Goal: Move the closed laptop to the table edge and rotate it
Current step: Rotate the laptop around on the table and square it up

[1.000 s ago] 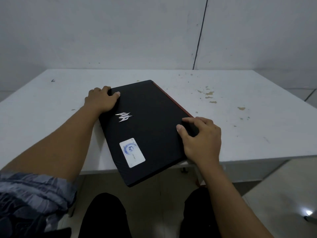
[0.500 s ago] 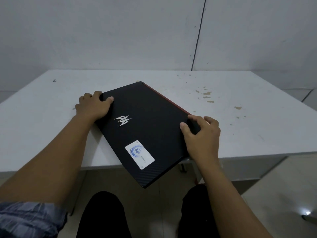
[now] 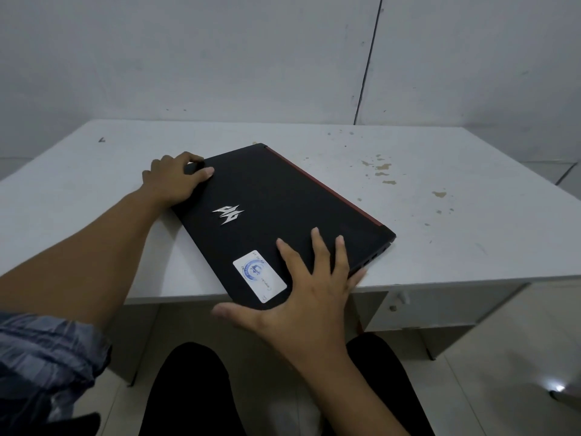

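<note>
1. Two hands on the closed laptop (image 3: pixel 276 215), lying skewed at the table (image 3: pixel 471 234) near edge, one corner overhanging.
2. Left hand (image 3: pixel 171 177) curls around its far-left corner.
3. Right hand (image 3: pixel 301 297) rests spread flat by its sticker (image 3: pixel 259 276).

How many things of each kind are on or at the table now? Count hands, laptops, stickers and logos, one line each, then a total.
Hands: 2, the left hand on the far corner of the lid, the right hand spread at the near corner.
Laptops: 1, the closed laptop.
Stickers: 1, the white sticker.
Logos: 1, the silver logo.
Total: 5
</note>
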The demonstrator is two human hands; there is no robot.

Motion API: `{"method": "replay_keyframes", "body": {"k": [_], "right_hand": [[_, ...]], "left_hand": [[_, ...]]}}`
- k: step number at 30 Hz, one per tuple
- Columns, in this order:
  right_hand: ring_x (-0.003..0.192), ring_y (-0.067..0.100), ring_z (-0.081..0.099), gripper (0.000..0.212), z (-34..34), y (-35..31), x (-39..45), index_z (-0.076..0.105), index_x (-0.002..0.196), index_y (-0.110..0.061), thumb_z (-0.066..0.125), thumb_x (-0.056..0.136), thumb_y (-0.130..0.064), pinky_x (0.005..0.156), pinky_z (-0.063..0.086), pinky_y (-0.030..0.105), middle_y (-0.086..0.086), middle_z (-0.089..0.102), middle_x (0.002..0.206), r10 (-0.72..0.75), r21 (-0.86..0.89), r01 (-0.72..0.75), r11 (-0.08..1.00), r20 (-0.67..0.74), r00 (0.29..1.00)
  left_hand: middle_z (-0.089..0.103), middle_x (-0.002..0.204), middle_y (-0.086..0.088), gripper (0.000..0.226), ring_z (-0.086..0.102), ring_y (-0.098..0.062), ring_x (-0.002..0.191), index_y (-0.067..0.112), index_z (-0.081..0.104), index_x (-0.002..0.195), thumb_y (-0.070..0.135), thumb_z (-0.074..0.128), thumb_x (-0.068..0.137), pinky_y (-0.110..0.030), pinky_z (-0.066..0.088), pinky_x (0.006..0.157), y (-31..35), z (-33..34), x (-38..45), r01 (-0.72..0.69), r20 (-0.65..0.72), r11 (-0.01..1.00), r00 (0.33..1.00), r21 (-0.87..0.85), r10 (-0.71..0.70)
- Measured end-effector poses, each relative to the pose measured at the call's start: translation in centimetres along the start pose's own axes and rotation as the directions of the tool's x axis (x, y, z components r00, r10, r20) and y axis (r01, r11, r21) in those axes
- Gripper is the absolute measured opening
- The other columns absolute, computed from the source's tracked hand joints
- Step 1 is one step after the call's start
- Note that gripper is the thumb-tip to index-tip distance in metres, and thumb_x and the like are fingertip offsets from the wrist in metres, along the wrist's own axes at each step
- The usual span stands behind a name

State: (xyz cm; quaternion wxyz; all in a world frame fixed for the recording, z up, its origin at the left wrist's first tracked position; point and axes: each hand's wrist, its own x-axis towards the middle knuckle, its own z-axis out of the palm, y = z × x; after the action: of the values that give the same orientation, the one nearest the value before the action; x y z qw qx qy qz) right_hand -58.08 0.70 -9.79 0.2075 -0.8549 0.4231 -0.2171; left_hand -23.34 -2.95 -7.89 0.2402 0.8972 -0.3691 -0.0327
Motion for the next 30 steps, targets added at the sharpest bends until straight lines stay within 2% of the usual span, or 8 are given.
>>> {"method": "replay_keyframes", "body": {"k": [8,12,15,19,21,23,26,30], "right_hand": [[0.154,0.011,-0.018,0.109,-1.8,2.4,2.2,0.046,0.146,-0.050,0.070,0.045,-0.085,0.118,-0.009,0.064,-0.013,0.012,0.169,-0.066,0.112,0.056,0.992,0.084,0.994],[0.154,0.004,-0.010,0.102,-3.5,4.3,4.4,0.050,0.143,-0.050,0.088,0.049,-0.064,0.123,0.010,0.045,-0.016,0.018,0.167,-0.106,0.206,0.073,0.976,0.151,0.983],[0.154,0.003,-0.006,0.099,-4.4,5.4,5.8,0.053,0.139,-0.052,0.087,0.047,-0.060,0.123,0.011,0.047,-0.020,0.022,0.165,-0.142,0.188,0.105,0.976,0.193,0.971],[0.154,0.002,-0.003,0.096,-5.6,7.3,7.4,0.053,0.139,-0.052,0.091,0.050,-0.052,0.118,0.012,0.036,-0.021,0.022,0.165,-0.193,0.197,0.143,0.970,0.264,0.945],[0.154,0.002,-0.003,0.098,-6.3,8.3,8.1,0.052,0.139,-0.054,0.089,0.049,-0.056,0.122,0.012,0.042,-0.023,0.022,0.165,-0.222,0.192,0.170,0.967,0.295,0.929],[0.155,0.002,-0.006,0.097,-6.9,9.2,8.7,0.050,0.139,-0.056,0.089,0.049,-0.056,0.123,0.011,0.049,-0.023,0.018,0.166,-0.245,0.194,0.190,0.962,0.324,0.914],[0.154,0.008,-0.017,0.099,-7.4,10.1,8.6,0.049,0.137,-0.060,0.091,0.048,-0.052,0.123,0.012,0.052,-0.023,-0.008,0.168,-0.214,0.239,0.138,0.961,0.332,0.919],[0.156,0.027,-0.014,0.110,-6.4,9.7,6.5,0.041,0.142,-0.059,0.087,0.043,-0.058,0.124,0.009,0.057,-0.016,-0.027,0.165,-0.073,0.190,0.036,0.981,0.189,0.979]], "left_hand": [[0.053,0.135,-0.018,0.063,0.040,-0.041,0.132,0.035,0.056,0.136,0.074,0.047,0.088,-0.050,0.029,0.105,0.2,-0.3,-1.9,0.082,-0.056,0.997,0.995,0.007,-0.082],[0.051,0.137,-0.019,0.065,0.040,-0.040,0.132,0.031,0.054,0.139,0.072,0.044,0.090,-0.049,0.030,0.104,0.8,0.0,-3.6,0.166,-0.125,0.986,0.978,0.006,-0.164],[0.051,0.137,-0.020,0.065,0.039,-0.039,0.132,0.027,0.053,0.139,0.069,0.043,0.091,-0.049,0.030,0.103,1.3,0.3,-4.6,0.223,-0.163,0.975,0.962,0.007,-0.219],[0.051,0.136,-0.021,0.066,0.039,-0.039,0.131,0.025,0.052,0.140,0.067,0.043,0.091,-0.050,0.029,0.103,1.8,0.8,-6.3,0.278,-0.207,0.961,0.940,-0.004,-0.273],[0.050,0.137,-0.022,0.065,0.038,-0.040,0.131,0.023,0.051,0.140,0.066,0.043,0.092,-0.050,0.028,0.103,2.1,1.0,-7.4,0.305,-0.228,0.952,0.926,-0.012,-0.300],[0.048,0.137,-0.023,0.064,0.038,-0.041,0.131,0.021,0.051,0.139,0.065,0.043,0.093,-0.051,0.028,0.103,2.4,1.1,-8.7,0.328,-0.246,0.945,0.915,-0.011,-0.320],[0.048,0.137,-0.024,0.064,0.038,-0.042,0.130,0.020,0.050,0.140,0.064,0.043,0.094,-0.052,0.028,0.103,2.2,1.2,-10.3,0.314,-0.261,0.949,0.918,0.014,-0.300],[0.054,0.134,-0.022,0.067,0.043,-0.042,0.128,0.027,0.054,0.140,0.070,0.048,0.089,-0.050,0.035,0.101,0.9,-0.1,-10.1,0.217,-0.191,0.976,0.959,0.017,-0.210]]}}
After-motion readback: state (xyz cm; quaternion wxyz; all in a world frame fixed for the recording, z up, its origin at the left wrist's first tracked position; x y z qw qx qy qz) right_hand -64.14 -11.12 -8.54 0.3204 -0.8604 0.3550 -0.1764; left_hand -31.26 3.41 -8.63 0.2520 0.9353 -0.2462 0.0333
